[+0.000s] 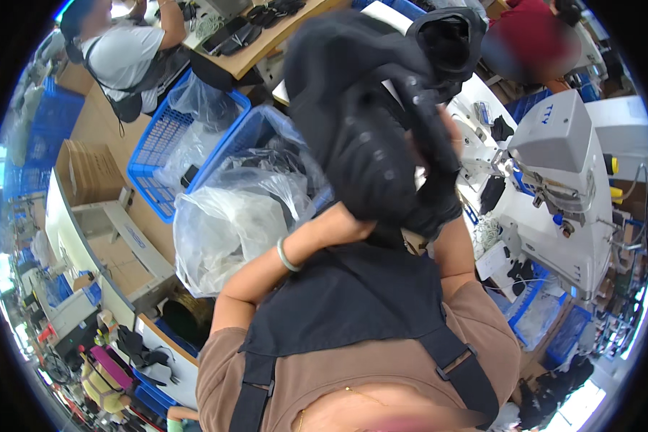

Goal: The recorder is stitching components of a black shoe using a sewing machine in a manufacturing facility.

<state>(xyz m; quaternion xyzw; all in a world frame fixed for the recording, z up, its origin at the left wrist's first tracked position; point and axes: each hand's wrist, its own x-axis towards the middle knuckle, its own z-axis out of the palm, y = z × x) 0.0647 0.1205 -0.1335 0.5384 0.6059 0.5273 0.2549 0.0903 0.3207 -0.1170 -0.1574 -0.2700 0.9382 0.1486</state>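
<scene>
A large black fabric piece (367, 137), shaped like a cap or bag with a row of small shiny dots, is held up before my chest. My left hand (344, 225) grips its lower left side, the fingers mostly hidden beneath the cloth. At its right edge my right hand (450, 129) shows only in part, closed around the cloth and blurred. Just beyond, a second black fabric piece (450, 43) with a round opening lies on the white table.
To the right stands a white sewing machine (554, 137). A blue basket (140, 162) and a clear plastic bag (227, 237) with dark pieces are on the left. One person (122, 57) works at far left, another in red (529, 36) at far right. A cardboard box (90, 173) sits further left.
</scene>
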